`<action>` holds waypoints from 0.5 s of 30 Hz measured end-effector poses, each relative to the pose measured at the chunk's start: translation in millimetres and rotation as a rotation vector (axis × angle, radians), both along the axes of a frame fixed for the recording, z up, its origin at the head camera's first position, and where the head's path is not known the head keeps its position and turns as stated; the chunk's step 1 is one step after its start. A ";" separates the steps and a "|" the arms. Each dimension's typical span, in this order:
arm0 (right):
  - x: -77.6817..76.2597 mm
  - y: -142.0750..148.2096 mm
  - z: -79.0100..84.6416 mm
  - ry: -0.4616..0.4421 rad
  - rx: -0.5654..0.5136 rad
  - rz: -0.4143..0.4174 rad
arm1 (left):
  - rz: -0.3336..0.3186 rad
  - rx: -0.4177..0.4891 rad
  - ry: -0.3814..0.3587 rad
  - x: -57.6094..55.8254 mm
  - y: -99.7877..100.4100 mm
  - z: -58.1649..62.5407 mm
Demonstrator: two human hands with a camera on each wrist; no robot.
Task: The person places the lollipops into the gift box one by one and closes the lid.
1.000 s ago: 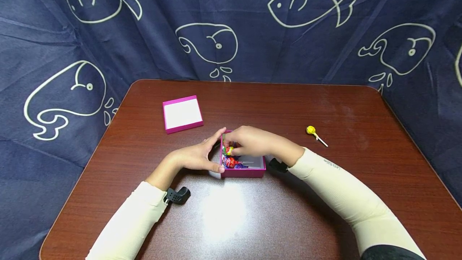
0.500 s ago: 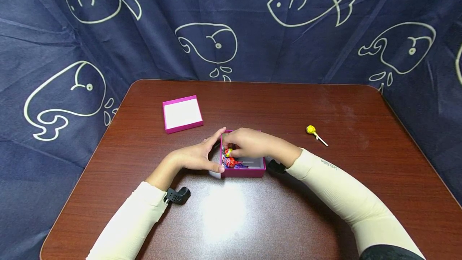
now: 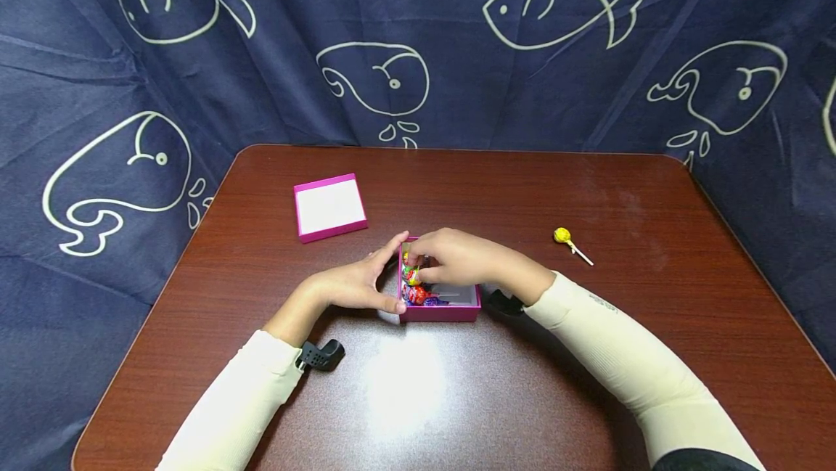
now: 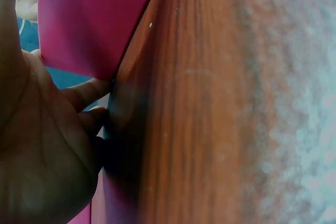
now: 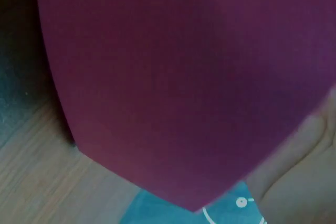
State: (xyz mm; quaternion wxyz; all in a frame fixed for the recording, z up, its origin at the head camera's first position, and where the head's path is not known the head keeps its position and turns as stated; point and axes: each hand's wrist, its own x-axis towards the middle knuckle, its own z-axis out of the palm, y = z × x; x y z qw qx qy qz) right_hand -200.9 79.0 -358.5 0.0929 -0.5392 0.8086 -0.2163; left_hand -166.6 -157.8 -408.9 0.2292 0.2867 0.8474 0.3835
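A small pink box lies open-topped at the table's middle with several lollipops inside. My left hand holds its left side, thumb at the front corner and forefinger at the back one. In the left wrist view the left hand lies against the pink box wall. My right hand reaches into the box, thumb and fingertips pinching a green-and-yellow lollipop. A red lollipop and a purple-wrapped lollipop sit nearer the front. The right hand covers the box's back part.
The pink lid, white inside, lies farther back to the left. A yellow lollipop with a white stick lies to the right on the brown table. A blue cloth with fish drawings hangs behind the table.
The right hand's fingers shift slightly within the box, and the green-and-yellow lollipop moves a little with them. The left hand, box, lid and loose yellow lollipop stay in place.
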 end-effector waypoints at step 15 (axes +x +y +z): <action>-13.5 50.1 17.4 -0.044 -0.141 -0.241 | 0.028 -0.030 -0.009 0.6 1.3 1.3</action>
